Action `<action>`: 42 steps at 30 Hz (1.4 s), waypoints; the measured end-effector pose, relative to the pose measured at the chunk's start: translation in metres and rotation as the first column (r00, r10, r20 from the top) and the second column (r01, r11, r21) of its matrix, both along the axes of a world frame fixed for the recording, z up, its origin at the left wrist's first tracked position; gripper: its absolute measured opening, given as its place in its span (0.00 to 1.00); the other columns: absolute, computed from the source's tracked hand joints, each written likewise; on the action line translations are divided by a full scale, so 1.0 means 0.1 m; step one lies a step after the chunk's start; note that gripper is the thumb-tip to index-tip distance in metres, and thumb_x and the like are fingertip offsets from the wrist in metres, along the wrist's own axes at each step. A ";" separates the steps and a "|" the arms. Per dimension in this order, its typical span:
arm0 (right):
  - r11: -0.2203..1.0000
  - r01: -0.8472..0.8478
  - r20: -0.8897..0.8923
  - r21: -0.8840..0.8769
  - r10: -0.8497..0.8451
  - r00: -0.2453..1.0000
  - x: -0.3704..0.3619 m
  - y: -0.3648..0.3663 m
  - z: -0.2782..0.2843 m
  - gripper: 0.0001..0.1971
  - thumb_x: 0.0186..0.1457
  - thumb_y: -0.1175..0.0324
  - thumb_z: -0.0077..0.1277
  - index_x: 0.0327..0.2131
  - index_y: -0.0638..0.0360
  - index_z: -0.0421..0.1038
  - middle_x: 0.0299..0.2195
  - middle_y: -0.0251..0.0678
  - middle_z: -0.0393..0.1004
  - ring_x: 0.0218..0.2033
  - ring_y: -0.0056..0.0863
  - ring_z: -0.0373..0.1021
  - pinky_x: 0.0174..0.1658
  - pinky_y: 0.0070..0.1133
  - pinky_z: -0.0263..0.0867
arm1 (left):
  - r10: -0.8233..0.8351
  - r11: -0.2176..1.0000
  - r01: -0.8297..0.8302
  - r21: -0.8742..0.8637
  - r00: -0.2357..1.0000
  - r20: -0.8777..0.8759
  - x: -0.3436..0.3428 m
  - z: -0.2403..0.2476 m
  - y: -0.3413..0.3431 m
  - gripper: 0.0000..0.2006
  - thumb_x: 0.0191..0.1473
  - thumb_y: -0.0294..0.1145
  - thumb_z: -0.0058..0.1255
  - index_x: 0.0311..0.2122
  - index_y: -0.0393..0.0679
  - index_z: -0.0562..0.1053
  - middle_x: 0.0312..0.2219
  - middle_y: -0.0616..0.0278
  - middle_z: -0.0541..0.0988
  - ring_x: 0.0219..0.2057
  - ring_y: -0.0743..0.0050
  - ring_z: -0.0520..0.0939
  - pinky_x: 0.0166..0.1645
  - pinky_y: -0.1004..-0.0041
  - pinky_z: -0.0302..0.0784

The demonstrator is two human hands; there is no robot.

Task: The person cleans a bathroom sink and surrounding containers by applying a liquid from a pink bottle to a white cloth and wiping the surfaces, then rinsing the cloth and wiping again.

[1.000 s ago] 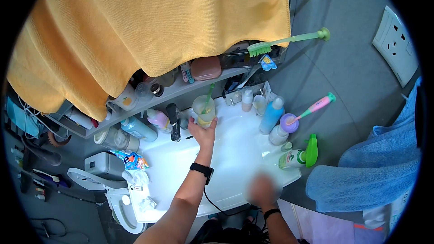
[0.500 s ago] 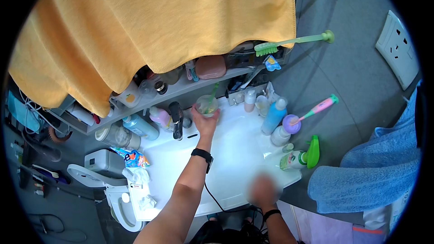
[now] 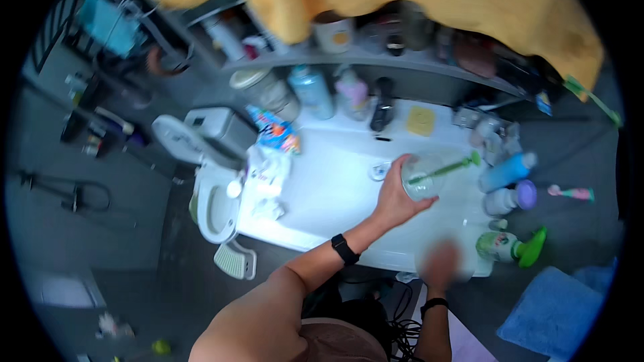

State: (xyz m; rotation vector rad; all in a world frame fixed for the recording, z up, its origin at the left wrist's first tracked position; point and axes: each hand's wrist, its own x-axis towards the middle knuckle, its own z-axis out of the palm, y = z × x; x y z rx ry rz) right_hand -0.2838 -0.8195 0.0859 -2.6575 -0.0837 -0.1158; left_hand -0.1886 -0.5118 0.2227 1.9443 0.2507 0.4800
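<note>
My left hand (image 3: 396, 194), with a black band on its wrist, is wrapped round a clear cup (image 3: 421, 161) above the white sink (image 3: 322, 181). A green toothbrush (image 3: 439, 169) leans in the cup, its end sticking out past the rim toward the right. My right hand (image 3: 441, 263) is over the sink's near right part; it is too blurred to show its fingers or anything in them. Behind the left hand, a yellow square pad (image 3: 420, 121) lies on the sink's back ledge beside the dark faucet (image 3: 383, 105). The drain (image 3: 380, 171) shows just left of the cup.
Along the right rim stand a blue bottle (image 3: 508, 170), a purple-topped bottle (image 3: 510, 198) and a green spray bottle (image 3: 513, 247). Bottles line the back under a shelf (image 3: 429, 64). A blue snack-like packet (image 3: 274, 131) lies at the left, near the toilet (image 3: 218, 204).
My left hand has lifted the cup with the toothbrush off the back ledge and brought it nearer, over the basin. The yellow pad now shows. The whole view has swung left.
</note>
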 end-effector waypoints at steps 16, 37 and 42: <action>0.993 -0.015 0.007 0.119 0.014 1.000 -1.93 2.27 1.28 0.16 0.83 0.56 0.64 0.58 0.57 0.88 0.59 0.48 0.89 0.63 0.51 0.84 0.71 0.50 0.78 | 0.678 0.719 -0.650 0.246 0.734 -0.039 -4.60 0.69 5.00 0.60 0.55 0.39 0.98 0.84 0.37 0.67 0.73 0.43 0.83 0.73 0.44 0.87 0.80 0.49 0.86; 0.994 0.004 -0.011 0.106 -0.003 1.000 -1.70 2.78 1.39 0.18 0.85 0.55 0.64 0.62 0.58 0.87 0.62 0.49 0.89 0.65 0.51 0.84 0.73 0.48 0.77 | 0.754 0.639 -0.655 0.403 0.638 -0.159 -4.46 0.02 6.00 0.46 0.64 0.35 0.90 0.80 0.35 0.74 0.71 0.40 0.84 0.71 0.35 0.86 0.79 0.44 0.83; 0.995 0.024 -0.011 0.092 -0.023 1.000 -1.23 2.34 1.46 0.18 0.85 0.55 0.64 0.63 0.58 0.86 0.63 0.49 0.89 0.65 0.51 0.84 0.73 0.48 0.77 | 0.786 0.602 -0.670 0.434 0.593 -0.175 -4.12 -0.19 5.59 0.42 0.67 0.34 0.88 0.79 0.34 0.75 0.71 0.39 0.84 0.71 0.33 0.86 0.79 0.43 0.83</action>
